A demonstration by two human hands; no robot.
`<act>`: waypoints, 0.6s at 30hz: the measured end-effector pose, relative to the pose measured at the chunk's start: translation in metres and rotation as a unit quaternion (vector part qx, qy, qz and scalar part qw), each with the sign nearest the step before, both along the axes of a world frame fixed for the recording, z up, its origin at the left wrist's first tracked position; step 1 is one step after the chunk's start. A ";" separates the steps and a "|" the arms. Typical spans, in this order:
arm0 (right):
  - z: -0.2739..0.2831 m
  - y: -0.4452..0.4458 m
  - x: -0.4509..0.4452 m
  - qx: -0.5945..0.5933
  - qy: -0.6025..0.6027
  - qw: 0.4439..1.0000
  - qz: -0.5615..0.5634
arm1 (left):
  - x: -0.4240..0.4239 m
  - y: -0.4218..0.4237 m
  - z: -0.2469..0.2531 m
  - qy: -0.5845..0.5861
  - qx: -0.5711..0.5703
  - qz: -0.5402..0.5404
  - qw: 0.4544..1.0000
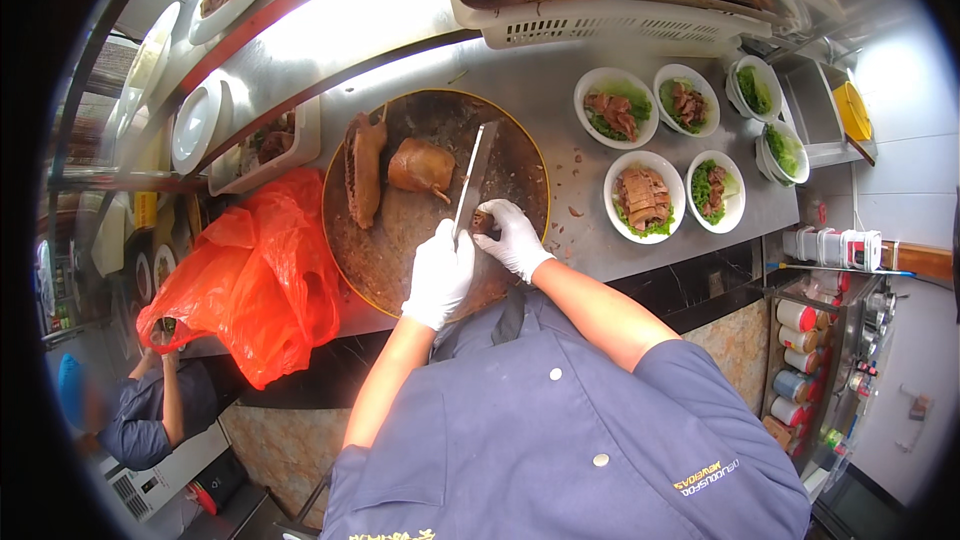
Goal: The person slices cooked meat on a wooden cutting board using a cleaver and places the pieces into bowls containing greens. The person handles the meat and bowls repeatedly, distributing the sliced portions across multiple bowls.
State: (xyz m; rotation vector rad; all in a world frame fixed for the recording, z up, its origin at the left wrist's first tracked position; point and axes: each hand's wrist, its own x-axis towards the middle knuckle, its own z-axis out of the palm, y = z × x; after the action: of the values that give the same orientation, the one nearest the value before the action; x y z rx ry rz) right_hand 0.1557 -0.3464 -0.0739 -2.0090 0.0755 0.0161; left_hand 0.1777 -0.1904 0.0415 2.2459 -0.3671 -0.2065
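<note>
A round wooden chopping block (420, 255) with a yellow rim lies before me. In a white glove, my left hand (441, 274) is closed around a cleaver (475, 169), its blade pointing away from me over the block. My right hand (514, 240), also gloved, holds a small dark brown piece of meat (482, 222) at the blade's right side. Farther left on the block are a browned chunk of roast poultry (421, 165) with a bone end sticking out and a long cut piece of roast poultry (364, 172). Meat scraps are scattered around the blade and on the steel counter.
Several white bowls (645, 236) with lettuce, some with sliced meat, stand right of the block. A red plastic bag (262, 270) lies left. Behind are a white basket (600, 22) bearing a meat tray and a metal shelf edge (300, 116). Another person (161, 409) stands at lower left.
</note>
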 end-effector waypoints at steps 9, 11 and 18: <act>-0.001 0.001 -0.001 -0.015 -0.004 1.000 0.025 | -0.001 0.004 -0.010 0.021 0.043 -0.027 0.999; -0.001 0.003 -0.001 -0.014 -0.009 0.999 0.032 | -0.005 0.005 -0.008 0.011 0.044 -0.029 0.999; -0.009 0.009 -0.002 -0.025 -0.043 0.998 0.025 | -0.015 0.013 -0.008 -0.038 0.051 -0.020 0.998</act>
State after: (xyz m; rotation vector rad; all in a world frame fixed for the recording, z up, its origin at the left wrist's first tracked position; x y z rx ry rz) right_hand 0.1537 -0.3372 -0.0832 -2.0589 -0.0297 -0.0401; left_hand 0.1623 -0.1771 0.0334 2.3540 -0.4503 -0.1643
